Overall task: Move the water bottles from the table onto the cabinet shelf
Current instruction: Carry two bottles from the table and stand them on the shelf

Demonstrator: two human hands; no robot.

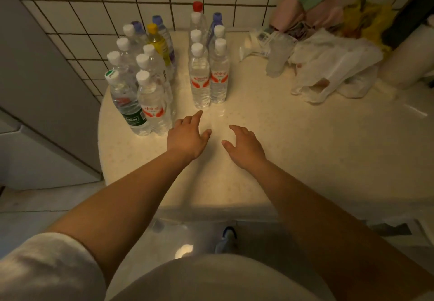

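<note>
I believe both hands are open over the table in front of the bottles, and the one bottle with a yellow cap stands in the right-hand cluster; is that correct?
Not quite: in the head view the yellow-capped bottle stands in the left-hand cluster, not the right. The rest holds: the left hand and right hand are both open over the table, gripping nothing.

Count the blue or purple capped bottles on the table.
3 bottles: two at the left cluster's back, one at the right cluster's back; others may be hidden.
</note>
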